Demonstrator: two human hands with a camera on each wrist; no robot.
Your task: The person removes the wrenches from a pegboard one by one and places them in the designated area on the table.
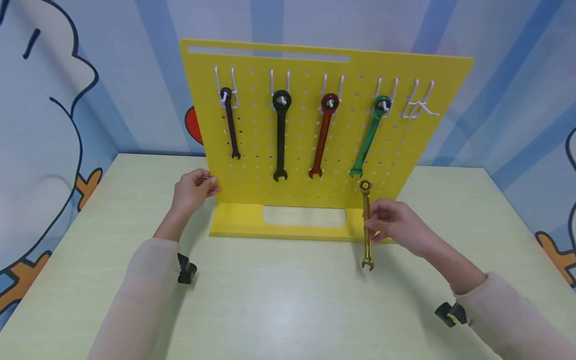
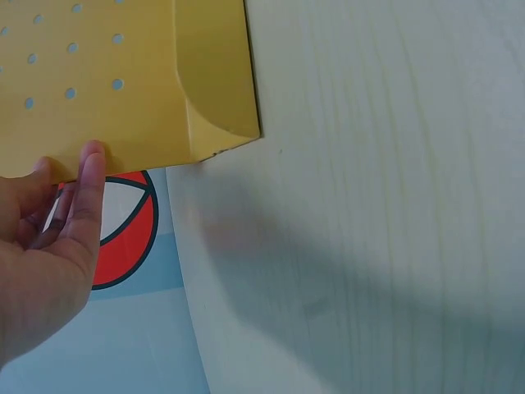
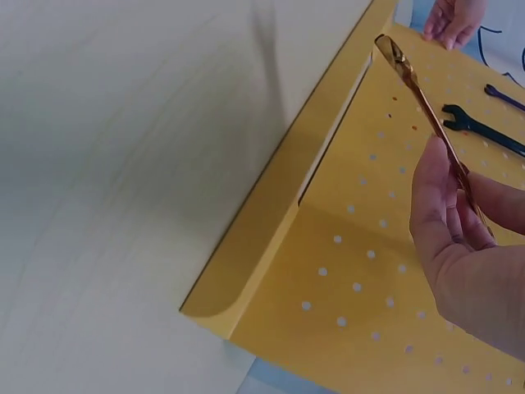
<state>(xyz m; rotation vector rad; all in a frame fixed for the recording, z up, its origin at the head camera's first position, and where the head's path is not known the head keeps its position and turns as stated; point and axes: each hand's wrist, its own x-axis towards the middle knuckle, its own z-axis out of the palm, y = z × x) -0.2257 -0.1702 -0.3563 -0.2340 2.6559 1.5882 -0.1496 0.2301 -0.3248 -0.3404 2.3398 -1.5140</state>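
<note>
A gold combination wrench is pinched by my right hand, its ring end up and its open end down, in front of the yellow pegboard. In the right wrist view the same wrench runs between thumb and fingers. My left hand grips the board's left edge low down; in the left wrist view that hand's fingertips lie over the edge. Purple, black, red and green wrenches hang on white hooks. The rightmost hook holds nothing.
The pegboard stands on a yellow base with a rectangular cutout, on a pale wood-grain table. Behind it is a blue striped backdrop with cartoon figures. Black wrist mounts sit at both sleeves.
</note>
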